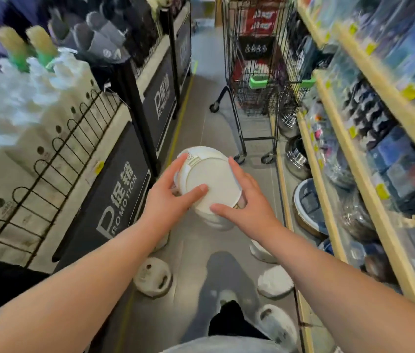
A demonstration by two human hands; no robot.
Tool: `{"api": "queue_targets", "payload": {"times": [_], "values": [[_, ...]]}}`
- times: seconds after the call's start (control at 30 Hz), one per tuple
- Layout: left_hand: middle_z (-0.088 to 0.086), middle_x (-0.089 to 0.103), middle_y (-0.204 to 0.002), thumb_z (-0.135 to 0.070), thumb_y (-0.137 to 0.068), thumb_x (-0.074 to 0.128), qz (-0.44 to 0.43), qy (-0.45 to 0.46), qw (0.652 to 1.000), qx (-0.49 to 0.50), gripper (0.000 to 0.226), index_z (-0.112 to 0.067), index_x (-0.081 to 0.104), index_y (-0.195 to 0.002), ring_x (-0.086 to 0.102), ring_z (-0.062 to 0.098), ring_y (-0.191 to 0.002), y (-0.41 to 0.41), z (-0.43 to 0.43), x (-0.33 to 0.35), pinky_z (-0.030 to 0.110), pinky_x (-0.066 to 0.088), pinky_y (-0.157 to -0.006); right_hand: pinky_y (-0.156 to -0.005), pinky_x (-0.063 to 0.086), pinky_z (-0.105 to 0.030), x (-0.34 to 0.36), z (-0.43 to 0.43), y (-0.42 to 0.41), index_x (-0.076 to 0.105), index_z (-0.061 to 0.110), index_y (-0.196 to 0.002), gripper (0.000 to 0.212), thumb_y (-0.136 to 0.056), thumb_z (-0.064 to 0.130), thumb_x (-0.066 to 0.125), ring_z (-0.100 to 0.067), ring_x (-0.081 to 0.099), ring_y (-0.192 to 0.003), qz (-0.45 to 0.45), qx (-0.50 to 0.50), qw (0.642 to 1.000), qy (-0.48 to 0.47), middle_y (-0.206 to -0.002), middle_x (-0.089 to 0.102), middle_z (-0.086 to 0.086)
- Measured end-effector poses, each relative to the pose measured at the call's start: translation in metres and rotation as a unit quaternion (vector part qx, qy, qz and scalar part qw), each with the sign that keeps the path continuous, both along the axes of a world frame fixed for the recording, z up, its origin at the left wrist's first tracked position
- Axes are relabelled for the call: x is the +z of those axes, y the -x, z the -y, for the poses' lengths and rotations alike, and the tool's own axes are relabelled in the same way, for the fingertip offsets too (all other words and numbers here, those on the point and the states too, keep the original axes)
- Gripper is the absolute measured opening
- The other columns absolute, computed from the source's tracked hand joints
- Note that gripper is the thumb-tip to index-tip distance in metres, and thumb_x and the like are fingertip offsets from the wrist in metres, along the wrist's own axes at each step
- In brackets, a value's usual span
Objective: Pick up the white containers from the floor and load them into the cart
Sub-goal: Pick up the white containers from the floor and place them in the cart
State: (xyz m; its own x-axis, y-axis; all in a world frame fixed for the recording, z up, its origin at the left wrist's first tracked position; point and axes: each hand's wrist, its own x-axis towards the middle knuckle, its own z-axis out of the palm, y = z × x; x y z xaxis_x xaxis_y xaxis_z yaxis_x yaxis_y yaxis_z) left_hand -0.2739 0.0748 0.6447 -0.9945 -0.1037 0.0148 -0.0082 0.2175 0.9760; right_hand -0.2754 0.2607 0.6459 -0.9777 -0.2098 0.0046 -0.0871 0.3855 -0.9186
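A stack of round white containers [210, 179] is held up in mid-air over the aisle floor. My left hand [173, 197] grips its left side, thumb across the top lid. My right hand [243, 200] grips its right side, thumb on the near rim. The wire cart [255, 80] stands ahead in the aisle, beyond the stack, with red packages inside. More white containers lie on the floor near my feet: one at the left [153, 277], others at the right [275, 281] and lower right [276, 324]. Everything is motion-blurred.
A promotion bin with black panels [114, 194] and wire fencing lines the left of the aisle. Wooden shelves [354, 154] of packaged goods and bowls line the right. The grey floor [211, 118] runs narrow between them up to the cart.
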Motion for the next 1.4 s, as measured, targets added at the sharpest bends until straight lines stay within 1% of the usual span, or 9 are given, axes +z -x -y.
{"api": "queue_targets", "payload": {"times": [0.1,0.23,0.4,0.5,0.63,0.83,1.03,1.23,1.4], "values": [[-0.013,0.051,-0.138,-0.039,-0.072,0.081,-0.007,-0.007,1.000,0.003,0.074,-0.049,0.043,-0.135,0.058,0.002,-0.112,0.065,-0.020,0.013,0.037,0.056,-0.091,-0.089,0.019,0.006,0.018,-0.022,0.065,0.021,0.045,-0.143,0.095,-0.072,0.020,0.080,0.004,0.029,-0.122,-0.021,0.005,1.000,-0.012,-0.136,0.031,0.015],[-0.010,0.055,-0.135,-0.037,-0.072,0.082,-0.021,-0.041,0.999,-0.002,0.075,-0.047,0.044,-0.136,0.061,0.009,-0.112,0.146,-0.041,0.030,0.037,0.058,-0.084,-0.096,0.023,-0.013,0.042,-0.043,0.145,0.020,0.050,-0.138,0.092,-0.074,0.020,0.079,0.002,0.030,-0.121,-0.032,0.008,0.999,-0.005,-0.133,0.032,0.014],[-0.010,0.057,-0.133,-0.039,-0.071,0.083,-0.028,-0.047,0.998,-0.018,0.074,-0.046,0.046,-0.135,0.063,0.010,-0.110,0.259,-0.057,0.034,0.035,0.059,-0.081,-0.099,0.026,-0.020,0.043,-0.058,0.250,0.022,0.054,-0.135,0.091,-0.073,0.024,0.080,-0.001,0.032,-0.123,-0.036,-0.024,0.999,0.005,-0.134,0.036,0.014],[-0.007,0.058,-0.133,-0.035,-0.072,0.083,-0.028,-0.056,0.997,-0.039,0.074,-0.042,0.047,-0.137,0.064,0.011,-0.108,0.339,-0.064,0.029,0.037,0.060,-0.079,-0.101,0.027,-0.021,0.034,-0.064,0.325,0.024,0.048,-0.140,0.092,-0.072,0.024,0.081,-0.003,0.034,-0.123,-0.041,-0.045,0.998,0.008,-0.135,0.038,0.009],[-0.009,0.057,-0.134,-0.032,-0.074,0.082,-0.035,-0.027,0.997,-0.062,0.073,-0.038,0.047,-0.138,0.063,0.002,-0.106,0.449,-0.072,0.031,0.026,0.058,-0.078,-0.104,0.028,-0.021,0.032,-0.068,0.422,0.025,0.049,-0.138,0.091,-0.072,0.021,0.081,-0.002,0.034,-0.126,-0.040,-0.088,0.995,0.026,-0.138,0.037,0.012],[-0.017,0.053,-0.136,-0.044,-0.072,0.081,-0.051,0.023,0.992,-0.115,0.071,-0.042,0.048,-0.135,0.057,0.003,-0.114,0.597,-0.104,0.039,0.036,0.054,-0.093,-0.105,0.029,-0.022,0.046,-0.093,0.541,0.030,0.040,-0.144,0.086,-0.075,0.019,0.078,0.001,0.033,-0.125,-0.037,-0.172,0.984,0.042,-0.137,0.038,0.016],[-0.016,0.055,-0.135,-0.048,-0.070,0.080,-0.039,0.005,0.987,-0.155,0.070,-0.048,0.048,-0.132,0.060,0.012,-0.115,0.727,-0.159,0.024,0.042,0.057,-0.087,-0.109,0.038,-0.039,0.032,-0.145,0.658,0.032,0.046,-0.141,0.086,-0.073,0.025,0.080,-0.007,0.040,-0.127,-0.027,-0.214,0.975,0.046,-0.140,0.042,0.011],[-0.015,0.056,-0.133,-0.053,-0.067,0.078,-0.022,0.008,0.987,-0.158,0.072,-0.047,0.049,-0.133,0.060,0.010,-0.114,0.851,-0.226,0.007,0.041,0.058,-0.086,-0.107,0.038,-0.038,0.022,-0.210,0.778,0.030,0.046,-0.142,0.084,-0.076,0.024,0.077,-0.005,0.038,-0.122,-0.001,-0.220,0.975,0.022,-0.142,0.041,0.011],[-0.014,0.055,-0.134,-0.044,-0.074,0.078,-0.006,-0.009,0.987,-0.163,0.070,-0.044,0.047,-0.136,0.058,0.009,-0.115,0.934,-0.260,0.000,0.039,0.058,-0.086,-0.107,0.038,-0.041,0.020,-0.242,0.867,0.030,0.045,-0.143,0.084,-0.076,0.023,0.077,-0.010,0.039,-0.127,0.028,-0.220,0.975,0.010,-0.143,0.040,0.010]]}}
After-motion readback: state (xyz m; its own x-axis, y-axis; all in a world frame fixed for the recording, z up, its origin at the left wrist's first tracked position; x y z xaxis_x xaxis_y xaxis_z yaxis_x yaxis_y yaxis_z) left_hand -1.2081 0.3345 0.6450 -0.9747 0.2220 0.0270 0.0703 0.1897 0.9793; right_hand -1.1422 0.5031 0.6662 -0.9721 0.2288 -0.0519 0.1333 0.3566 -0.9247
